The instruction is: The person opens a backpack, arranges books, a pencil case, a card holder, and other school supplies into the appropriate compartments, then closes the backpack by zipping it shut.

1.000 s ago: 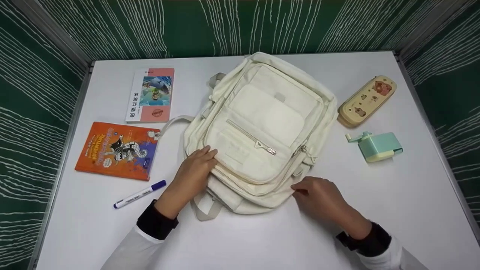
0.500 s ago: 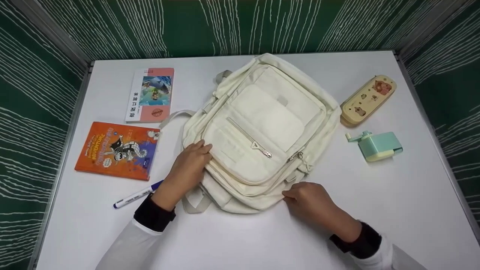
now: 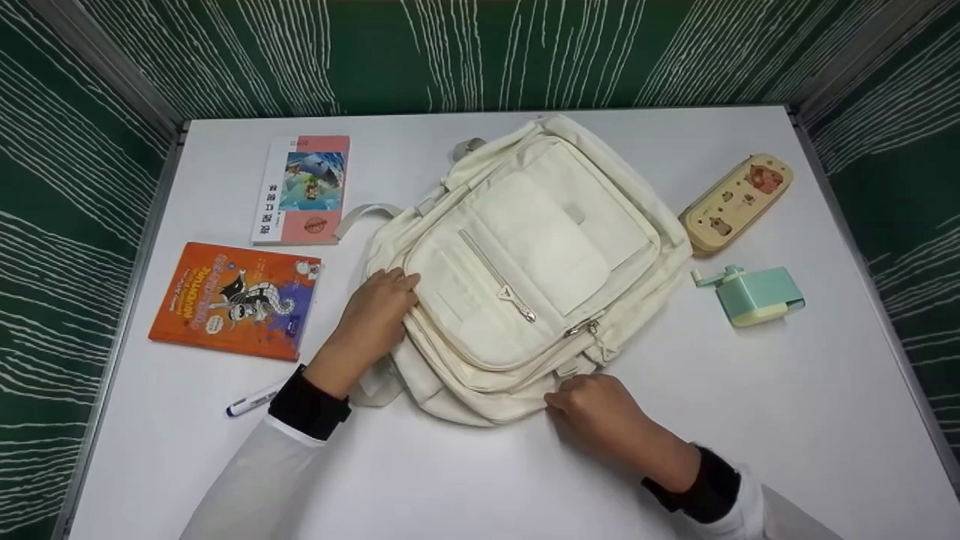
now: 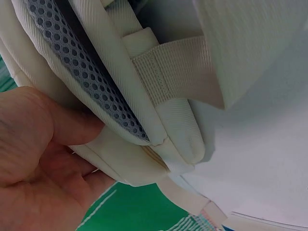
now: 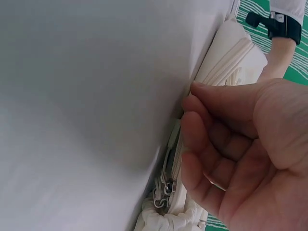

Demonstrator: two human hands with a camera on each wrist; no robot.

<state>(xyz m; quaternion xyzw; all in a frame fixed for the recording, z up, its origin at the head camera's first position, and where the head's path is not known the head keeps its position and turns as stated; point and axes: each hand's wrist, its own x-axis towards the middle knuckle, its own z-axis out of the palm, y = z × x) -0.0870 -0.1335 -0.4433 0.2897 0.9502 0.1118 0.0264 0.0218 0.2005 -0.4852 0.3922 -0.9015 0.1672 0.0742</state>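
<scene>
A cream backpack (image 3: 540, 225) lies tilted on the table, front side up, its zip pocket and metal zip pull (image 3: 516, 301) showing. At its lower left edge my left hand (image 3: 371, 319) grips the side. In the left wrist view, the thumb of the left hand (image 4: 33, 144) lies over the edge beside grey mesh padding (image 4: 82, 67), with the fingers on the other face. My right hand (image 3: 600, 412) pinches the backpack's lower right corner. The right wrist view has the right hand (image 5: 240, 139) with thumb and forefinger together at the bag's edge and the other fingers curled.
Two books, one pink and white (image 3: 311, 180) and one orange (image 3: 236, 300), lie to the left. A marker (image 3: 251, 400) is partly hidden under the left forearm. On the right are a yellow pencil case (image 3: 739, 202) and a green pencil sharpener (image 3: 761, 296).
The backpack has turned clockwise, its top shifting right and its bottom left. Both hands have moved left with it, and the left forearm now covers part of the marker.
</scene>
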